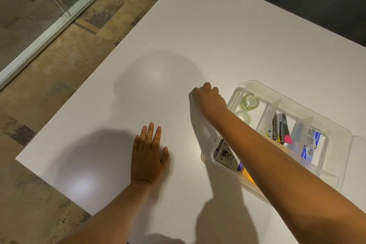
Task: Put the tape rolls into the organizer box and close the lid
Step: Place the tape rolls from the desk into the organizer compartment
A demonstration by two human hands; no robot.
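A white table (217, 35) fills most of the view, seen from above. Its left edge runs diagonally from the top centre down to a near-left corner, with patterned floor (69, 45) beyond it. Most of the tabletop to the left and far side is bare, giving wide open room around both hands.

The left hand (148, 156) lies flat on the table, palm down, fingers straight and slightly spread, holding nothing.

The right hand (208, 97) reaches forward across the table, its forearm passing over the near-left part of a clear plastic organizer box (344, 130). The fingers are curled downward toward the tabletop just left of the box's far-left corner. Whether they enclose anything cannot be told; the hand hides what is under it.

The box sits at the right, open on top, split by dividers. Two clear tape rolls (250, 101) lie in its far-left compartment, just right of the right hand. The next compartment holds staplers (277, 125), and another holds blue staple packets (314, 144). Paper items (225, 154) show near the front wall, under the forearm.
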